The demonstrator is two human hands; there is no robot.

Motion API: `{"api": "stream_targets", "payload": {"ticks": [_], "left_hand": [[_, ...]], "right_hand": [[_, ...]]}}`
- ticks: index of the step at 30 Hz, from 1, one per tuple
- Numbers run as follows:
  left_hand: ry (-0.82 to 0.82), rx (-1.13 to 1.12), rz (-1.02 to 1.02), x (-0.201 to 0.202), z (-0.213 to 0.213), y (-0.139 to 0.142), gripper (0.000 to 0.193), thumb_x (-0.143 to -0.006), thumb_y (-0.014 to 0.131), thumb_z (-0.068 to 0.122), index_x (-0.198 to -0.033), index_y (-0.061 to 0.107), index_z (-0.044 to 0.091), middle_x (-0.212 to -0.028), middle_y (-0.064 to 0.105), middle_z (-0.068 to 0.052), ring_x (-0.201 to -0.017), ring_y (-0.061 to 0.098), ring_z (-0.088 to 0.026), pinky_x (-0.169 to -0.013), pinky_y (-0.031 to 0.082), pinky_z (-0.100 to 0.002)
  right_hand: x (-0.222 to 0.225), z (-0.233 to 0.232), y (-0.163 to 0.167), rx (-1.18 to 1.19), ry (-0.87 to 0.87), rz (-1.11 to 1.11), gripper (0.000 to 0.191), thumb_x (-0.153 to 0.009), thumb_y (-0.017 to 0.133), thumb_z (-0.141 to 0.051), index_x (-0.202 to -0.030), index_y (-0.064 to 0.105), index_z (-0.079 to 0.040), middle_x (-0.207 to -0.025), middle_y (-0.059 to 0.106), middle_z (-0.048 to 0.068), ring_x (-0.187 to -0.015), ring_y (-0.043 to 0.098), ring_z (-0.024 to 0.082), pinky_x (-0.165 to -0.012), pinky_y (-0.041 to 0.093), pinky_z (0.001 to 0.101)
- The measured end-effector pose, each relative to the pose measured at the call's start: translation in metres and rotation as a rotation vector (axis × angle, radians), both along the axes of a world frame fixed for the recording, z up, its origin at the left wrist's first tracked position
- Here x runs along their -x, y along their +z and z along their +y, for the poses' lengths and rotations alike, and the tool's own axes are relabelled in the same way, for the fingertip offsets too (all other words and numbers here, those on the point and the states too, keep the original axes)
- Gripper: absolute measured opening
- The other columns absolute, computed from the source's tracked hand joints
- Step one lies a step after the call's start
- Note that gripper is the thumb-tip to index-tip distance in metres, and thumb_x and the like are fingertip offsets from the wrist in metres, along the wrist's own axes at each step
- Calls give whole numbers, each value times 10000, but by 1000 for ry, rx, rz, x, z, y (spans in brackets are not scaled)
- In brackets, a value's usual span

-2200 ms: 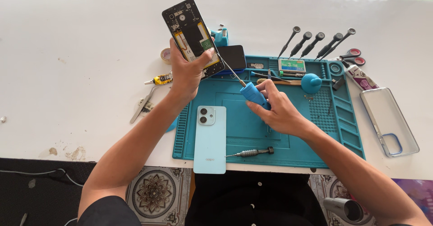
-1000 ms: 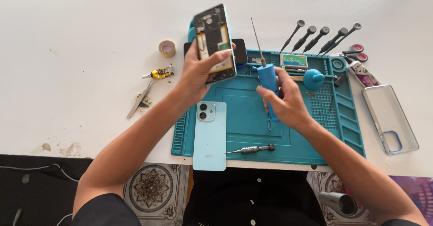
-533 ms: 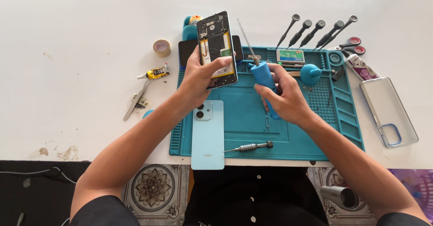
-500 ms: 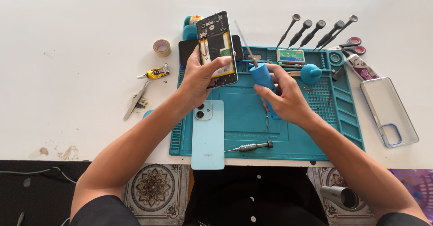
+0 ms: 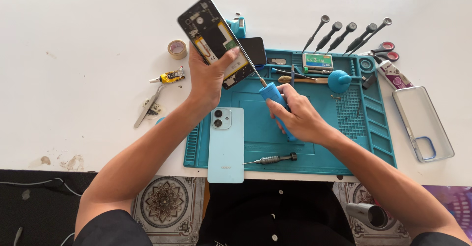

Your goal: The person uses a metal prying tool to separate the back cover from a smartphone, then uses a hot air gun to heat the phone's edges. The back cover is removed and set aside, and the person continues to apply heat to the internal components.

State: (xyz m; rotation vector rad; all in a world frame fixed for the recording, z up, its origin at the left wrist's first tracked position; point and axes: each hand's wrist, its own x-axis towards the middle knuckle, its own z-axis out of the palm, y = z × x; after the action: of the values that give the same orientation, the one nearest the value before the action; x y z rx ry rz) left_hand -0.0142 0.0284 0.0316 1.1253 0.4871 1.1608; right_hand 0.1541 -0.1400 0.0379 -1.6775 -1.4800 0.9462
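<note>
Two hands work over the blue mat [image 5: 344, 143] at the counter's near edge. The left hand [image 5: 209, 79] is wrapped around an opened phone [image 5: 214, 39], raised and tilted above the mat's far left corner. The right hand [image 5: 300, 118] is closed on a blue screwdriver [image 5: 275, 103], its tip touching the phone. A pale blue back cover [image 5: 226, 145] lies at the mat's near left.

Left hand [image 5: 209, 81] now tilts the opened phone [image 5: 216, 42] over to the left, top corner leaning away from the blue mat [image 5: 344, 128]; half a second ago it stood nearly upright. Right hand [image 5: 300, 118] swings the blue screwdriver [image 5: 276, 106] round, its tip now touching the phone's lower edge, no longer apart.
</note>
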Motion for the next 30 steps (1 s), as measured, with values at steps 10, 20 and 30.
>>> {"api": "stream_targets", "payload": {"ticks": [10,20,30], "left_hand": [[-1,16,-39,1,-3,8,450,-854,798,24,-1160,474,83,-1066,678,-80,-956,732,-154,-870,678,-333],[57,-116,31,6,-1,16,502,-881,790,41,-1234,436,92,-1101,646,-55,-989,718,-125,-872,687,-307],[39,-118,-28,6,-2,20,517,-878,784,7,-1240,423,83,-1094,646,-80,-972,723,-138,-871,691,-317]], "right_hand": [[4,1,1,2,-22,-5,320,-1002,560,-331,-1104,448,-49,-718,628,52,-545,620,110,-464,507,279],[5,-1,-2,-66,-13,8,311,-1009,557,-315,-1102,431,-46,-699,609,55,-532,608,113,-445,503,285],[8,-2,-4,-59,-13,0,310,-1020,540,-330,-1099,430,-52,-656,594,40,-502,598,108,-436,505,286]]}}
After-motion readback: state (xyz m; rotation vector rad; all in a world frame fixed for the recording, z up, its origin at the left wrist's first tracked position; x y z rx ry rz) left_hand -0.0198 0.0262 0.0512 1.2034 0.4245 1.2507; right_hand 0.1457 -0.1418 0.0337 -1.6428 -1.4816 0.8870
